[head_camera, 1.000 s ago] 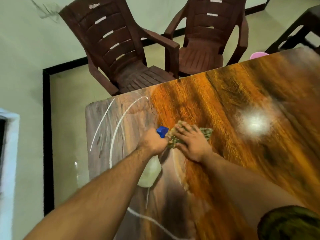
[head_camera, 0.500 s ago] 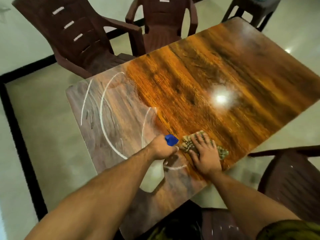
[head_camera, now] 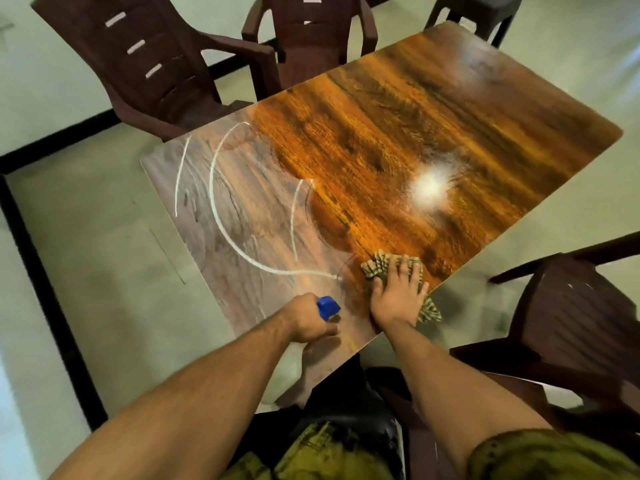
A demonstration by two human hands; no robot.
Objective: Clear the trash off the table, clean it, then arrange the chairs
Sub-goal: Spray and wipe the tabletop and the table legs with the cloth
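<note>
Table (head_camera: 381, 133) fills the middle of the view, its long axis running from 7 to 1 o'clock, with white streaks (head_camera: 221, 209) curving over its 9 o'clock half and a bright glare (head_camera: 431, 185) near its centre.

Two brown chairs, one at 11 o'clock (head_camera: 149, 57) and one at 12 o'clock (head_camera: 311, 29), are cut off by the top edge. Only the legs of a dark stool (head_camera: 485, 12) show at 1 o'clock. The spray bottle (head_camera: 328, 307) shows only its blue cap plainly. Its pale body is mostly hidden under the left hand (head_camera: 306, 322) and forearm. A third chair (head_camera: 571, 323) at 4 o'clock runs out of the right side.

Compared with a second ago, both hands and the cloth (head_camera: 381, 265) have come from the table's middle to its near edge at 6 o'clock, and a corner of the cloth now hangs over that edge.

The left hand's fingers are curled tight around the bottle's neck, with the cap pointing toward 1 o'clock. The right hand (head_camera: 398, 296) lies palm down on the cloth, its fingers straight and slightly spread, pressing the cloth to the wood.
</note>
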